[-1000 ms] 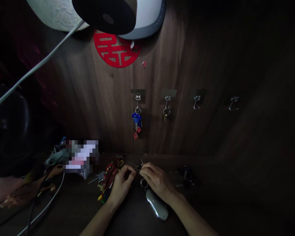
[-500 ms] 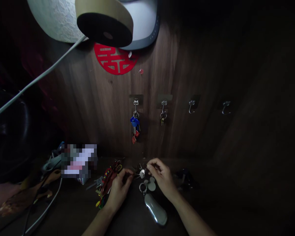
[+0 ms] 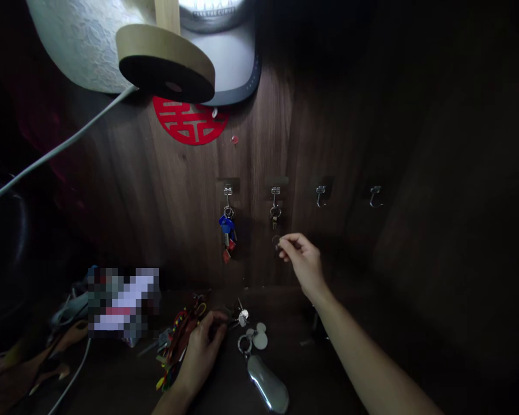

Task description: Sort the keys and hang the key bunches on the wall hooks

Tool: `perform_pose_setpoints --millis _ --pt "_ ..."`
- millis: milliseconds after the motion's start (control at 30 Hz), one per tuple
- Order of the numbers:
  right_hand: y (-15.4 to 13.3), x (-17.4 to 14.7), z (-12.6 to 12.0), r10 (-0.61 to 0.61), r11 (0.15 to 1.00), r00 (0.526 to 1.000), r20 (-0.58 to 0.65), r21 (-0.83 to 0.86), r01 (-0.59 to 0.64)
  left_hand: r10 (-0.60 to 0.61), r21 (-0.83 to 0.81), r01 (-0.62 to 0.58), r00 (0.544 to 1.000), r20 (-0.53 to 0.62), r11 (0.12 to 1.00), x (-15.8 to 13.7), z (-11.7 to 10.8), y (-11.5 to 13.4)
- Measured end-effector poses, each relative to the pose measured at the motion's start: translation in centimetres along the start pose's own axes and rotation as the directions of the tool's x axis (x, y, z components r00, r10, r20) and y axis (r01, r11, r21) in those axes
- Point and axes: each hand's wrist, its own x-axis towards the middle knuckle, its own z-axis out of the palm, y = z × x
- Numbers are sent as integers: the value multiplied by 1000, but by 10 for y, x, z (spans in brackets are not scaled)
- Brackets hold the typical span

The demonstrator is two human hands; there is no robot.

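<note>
My right hand (image 3: 303,262) is raised in front of the wooden panel, thumb and forefinger pinched on a thin key ring (image 3: 277,241). Whatever hangs from that ring is too dark to make out. Low on the shelf, my left hand (image 3: 203,344) has its fingers curled, the tips at the edge of a small bunch of keys (image 3: 243,316). Beside them lies a silvery key fob (image 3: 268,385) with a ring and a rounded, mouse-head-shaped tag (image 3: 260,339). Keys with beaded, colourful cords (image 3: 179,334) lie left of my left hand, partly covered by it.
Blue and red keys (image 3: 227,227) hang on the leftmost hook, small brass keys (image 3: 274,221) on the second. Two bare hooks follow, one (image 3: 320,196) and another (image 3: 376,196). Above are a round lamp (image 3: 166,63), its white cable (image 3: 64,138), caps (image 3: 225,63) and a red paper cutout (image 3: 190,124).
My right hand has risen from the shelf toward the second hook, carrying the key ring. My left hand stays by the keys. The view has shifted slightly.
</note>
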Motion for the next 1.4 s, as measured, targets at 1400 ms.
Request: perform_pose_setpoints --millis 1400 --pt "33 -5 -10 176 983 979 103 -70 -170 33 82 -38 997 68 996 1 1 -3"
